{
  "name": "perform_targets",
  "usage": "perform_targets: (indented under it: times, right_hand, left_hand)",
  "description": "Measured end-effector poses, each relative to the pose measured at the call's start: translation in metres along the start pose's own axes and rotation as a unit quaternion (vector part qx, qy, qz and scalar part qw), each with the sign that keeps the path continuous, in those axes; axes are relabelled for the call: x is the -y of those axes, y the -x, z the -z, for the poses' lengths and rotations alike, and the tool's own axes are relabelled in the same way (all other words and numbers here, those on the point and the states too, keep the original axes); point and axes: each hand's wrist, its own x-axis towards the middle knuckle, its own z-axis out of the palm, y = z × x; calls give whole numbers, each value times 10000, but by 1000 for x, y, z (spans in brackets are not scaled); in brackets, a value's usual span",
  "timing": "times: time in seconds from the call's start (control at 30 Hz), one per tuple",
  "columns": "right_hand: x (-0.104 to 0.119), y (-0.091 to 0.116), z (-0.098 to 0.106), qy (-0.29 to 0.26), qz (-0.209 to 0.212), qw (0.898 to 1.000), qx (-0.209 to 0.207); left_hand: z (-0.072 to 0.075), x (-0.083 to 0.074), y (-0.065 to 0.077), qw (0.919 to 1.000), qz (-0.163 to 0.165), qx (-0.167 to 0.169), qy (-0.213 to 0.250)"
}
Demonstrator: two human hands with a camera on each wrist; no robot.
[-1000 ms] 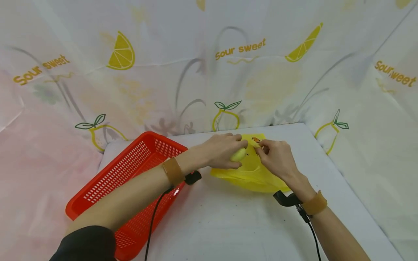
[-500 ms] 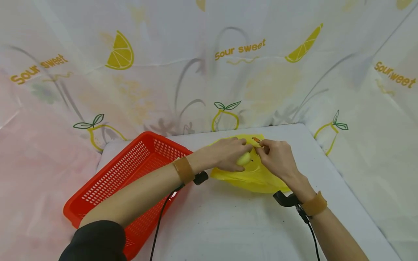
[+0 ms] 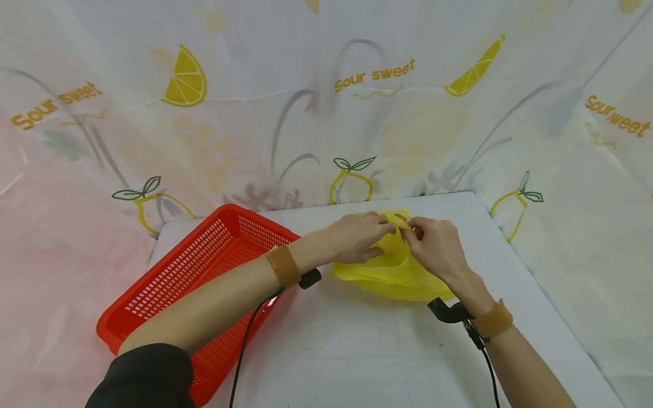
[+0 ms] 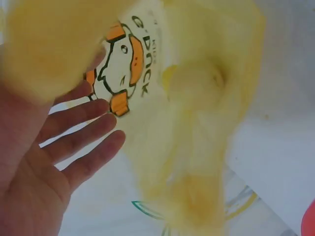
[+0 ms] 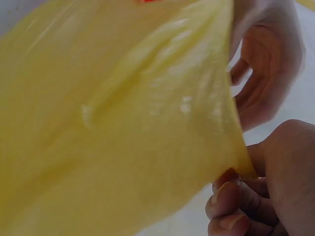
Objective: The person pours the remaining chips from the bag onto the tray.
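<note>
A thin yellow plastic bag (image 3: 395,283) lies on the white table, its mouth lifted between the two hands. My right hand (image 3: 436,246) pinches the bag's edge between thumb and curled fingers, seen close up in the right wrist view. The left hand (image 3: 357,241) is over the bag's opening, fingers spread and holding nothing. In the left wrist view its fingers (image 4: 81,147) extend beside a printed duck picture (image 4: 120,69). A rounded lump (image 4: 197,83) shows blurrily through the plastic there.
A red perforated plastic basket (image 3: 204,243) stands at the left of the white table (image 3: 357,351), under the left forearm; its inside is partly hidden. A cloth with lemon prints (image 3: 326,130) hangs behind the table. Cables (image 3: 240,362) run from both wrist cameras.
The left hand moved right to the bag's opening with a pale yellow-green rounded thing, then let it go; its fingers have spread and drawn back slightly. The right hand keeps its pinch on the bag.
</note>
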Motion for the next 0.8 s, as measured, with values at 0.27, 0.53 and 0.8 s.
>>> perform_targets:
  times: [0.27, 0.53, 0.8]
  right_hand:
    - [2, 0, 1, 44, 2, 10000, -7]
    - [3, -1, 2, 68, 27, 9999, -89]
    - [3, 1, 3, 55, 8, 10000, -78]
  left_hand:
    - [10, 10, 12, 9990, 58, -450, -28]
    - [19, 27, 33, 9965, 419, -727, 59]
    - [16, 43, 56, 9931, 429, -1066, 232]
